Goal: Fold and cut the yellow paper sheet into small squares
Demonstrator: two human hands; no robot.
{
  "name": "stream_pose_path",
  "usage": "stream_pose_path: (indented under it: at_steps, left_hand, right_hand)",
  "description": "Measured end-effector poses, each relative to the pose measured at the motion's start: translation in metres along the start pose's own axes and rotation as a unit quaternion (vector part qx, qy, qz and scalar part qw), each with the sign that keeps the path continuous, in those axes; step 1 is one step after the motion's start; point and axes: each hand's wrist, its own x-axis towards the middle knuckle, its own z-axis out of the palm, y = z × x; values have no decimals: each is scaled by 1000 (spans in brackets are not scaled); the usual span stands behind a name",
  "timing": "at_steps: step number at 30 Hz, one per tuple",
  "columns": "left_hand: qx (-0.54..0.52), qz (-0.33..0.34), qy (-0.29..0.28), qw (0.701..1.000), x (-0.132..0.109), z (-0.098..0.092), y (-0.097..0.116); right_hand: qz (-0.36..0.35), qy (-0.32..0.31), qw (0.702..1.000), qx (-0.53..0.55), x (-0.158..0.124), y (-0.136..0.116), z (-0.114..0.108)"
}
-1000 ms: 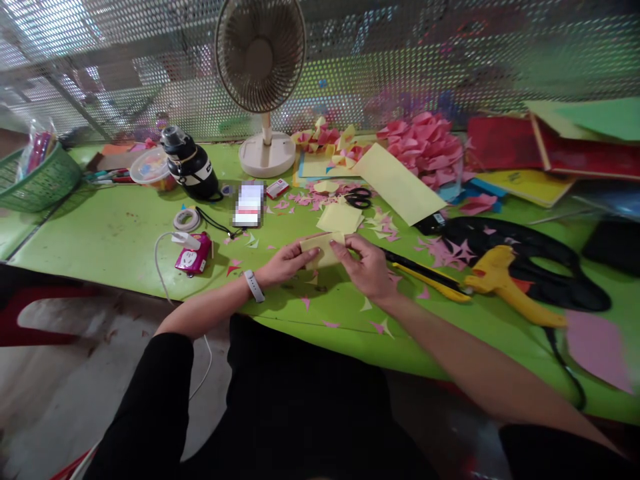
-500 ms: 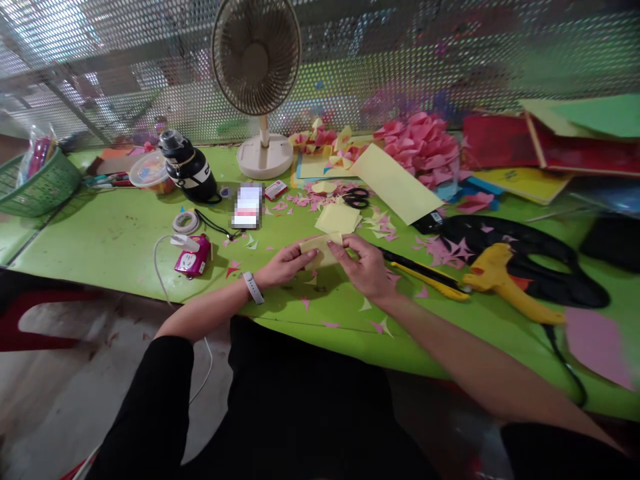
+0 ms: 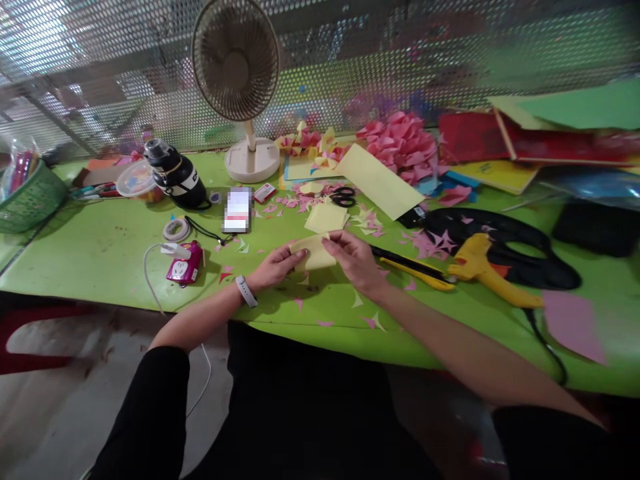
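Note:
Between my two hands, just above the green table, is a small piece of yellow paper. My left hand pinches its left side, thumb on top. At the upper right edge, my right hand grips the same paper between thumb and fingers. Right behind it lies a stack of yellow paper squares. Black-handled scissors rest beyond the stack, among pink and yellow paper scraps. A yellow and black utility knife lies to the right of my right hand.
A fan, black bottle and phone stand or lie at the back left. Pink paper petals are heaped behind. A yellow glue gun lies right; a pink socket adapter with cable sits left.
The view has swung a little to the right, so the table's things appear shifted left. The yellow paper now looks flatter and more spread out between my hands, which both still hold it.

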Motion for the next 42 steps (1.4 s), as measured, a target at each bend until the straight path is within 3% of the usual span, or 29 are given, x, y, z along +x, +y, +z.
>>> stream_pose_path:
  at_steps: [6,18,23,28,35,39,42]
  left_hand:
    - [-2,5,-12,1000,0,3,5]
    - [27,4,-18,999,-2,4,9]
    - [67,8,22,997,-1,3,11]
    - [158,61,84,982,3,-1,13]
    - [200,121,96,968,6,-10,14]
    - [239,83,100,962,11,-19,14]
    - [323,69,104,938,14,-22,15]
  right_hand:
    - [-58,43,997,-21,0,-2,2]
    - [-34,25,999,-12,0,-5,1]
    - [-47,27,998,-25,2,-4,3]
    - [-45,-2,998,-51,2,-7,4]
    - [45,-94,994,-33,2,1,1]
    - [73,-105,991,-38,2,3,2]
    - [84,-111,984,-110,4,2,1]
